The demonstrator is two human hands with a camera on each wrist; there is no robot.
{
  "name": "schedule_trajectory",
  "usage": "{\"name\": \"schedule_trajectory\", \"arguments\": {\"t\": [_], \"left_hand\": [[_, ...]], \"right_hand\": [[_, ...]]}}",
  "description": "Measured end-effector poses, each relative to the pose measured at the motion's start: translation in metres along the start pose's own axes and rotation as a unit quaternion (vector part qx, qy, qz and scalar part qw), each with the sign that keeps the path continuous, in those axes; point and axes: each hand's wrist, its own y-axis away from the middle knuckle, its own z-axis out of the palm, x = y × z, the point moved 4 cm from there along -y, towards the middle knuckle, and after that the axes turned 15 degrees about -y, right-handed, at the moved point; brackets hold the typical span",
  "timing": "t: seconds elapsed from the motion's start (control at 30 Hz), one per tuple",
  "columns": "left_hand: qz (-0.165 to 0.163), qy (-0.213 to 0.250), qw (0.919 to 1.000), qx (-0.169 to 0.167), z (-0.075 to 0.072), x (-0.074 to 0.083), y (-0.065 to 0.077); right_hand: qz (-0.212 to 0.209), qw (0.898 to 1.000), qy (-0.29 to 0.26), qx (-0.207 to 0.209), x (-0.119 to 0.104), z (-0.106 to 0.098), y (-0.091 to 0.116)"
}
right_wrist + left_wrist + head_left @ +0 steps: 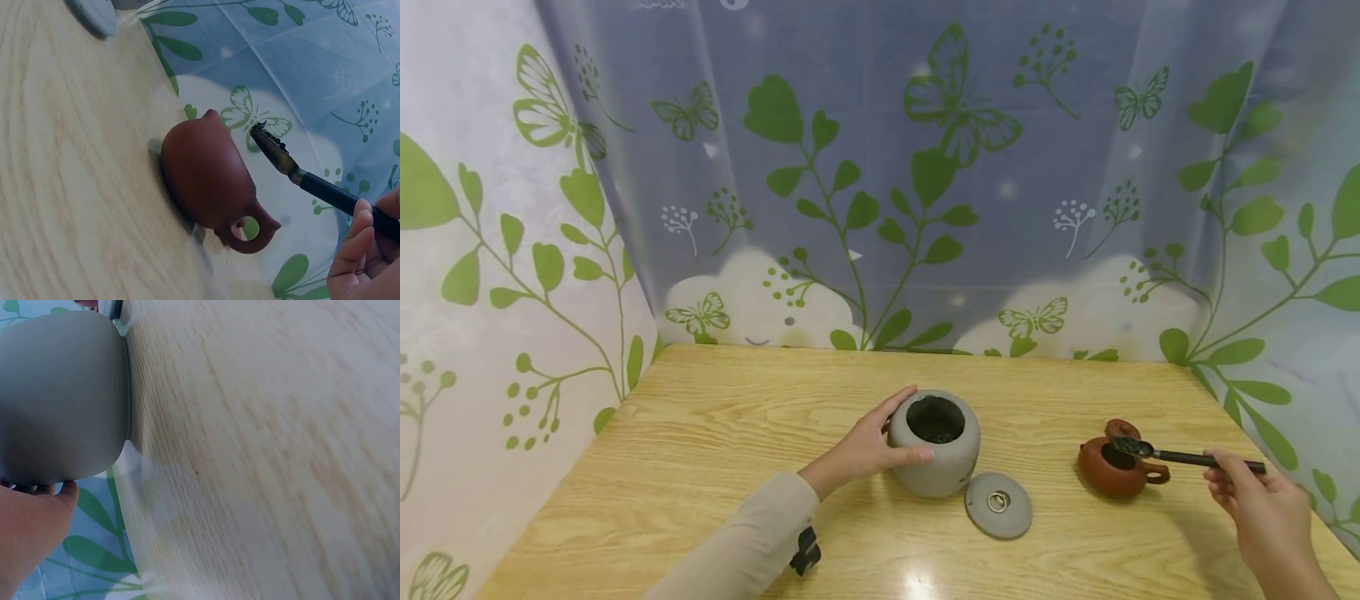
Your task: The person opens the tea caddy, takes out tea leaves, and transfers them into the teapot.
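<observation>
A round grey jar (925,475) stands on the table with dark leaves inside its wide mouth. My left hand (872,442) holds it round the left side, thumb toward the front; in the left wrist view the fingers curve against the jar (62,394). My right hand (1262,496) grips the black handle of a tea scoop (1187,457). Dark tea leaves (272,137) lie heaped in the scoop's bowl, which hovers above the mouth of a reddish-brown clay teapot (1112,479). In the right wrist view the scoop is apart from the teapot (206,169).
The jar's grey lid (1011,518) with a metal ring lies by the jar's front right. Behind the teapot is its small brown lid (1122,428). A black object (806,552) is beside my left sleeve. Patterned curtains (865,167) surround the wooden table (715,417).
</observation>
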Motion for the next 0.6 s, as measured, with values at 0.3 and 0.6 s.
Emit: {"name": "schedule_trajectory", "arguments": {"t": [0.3,0.6], "left_hand": [[-0.010,0.011,0.9999,-0.001,0.0017,-0.0041,-0.0014],[-0.007,0.010,0.9999,-0.001,0.0019,-0.0036,-0.0016]], "right_hand": [[0.004,0.996,0.086,0.037,0.0033,-0.0042,-0.0040],[0.001,0.988,0.155,0.010,-0.0005,-0.0015,-0.0067]]}}
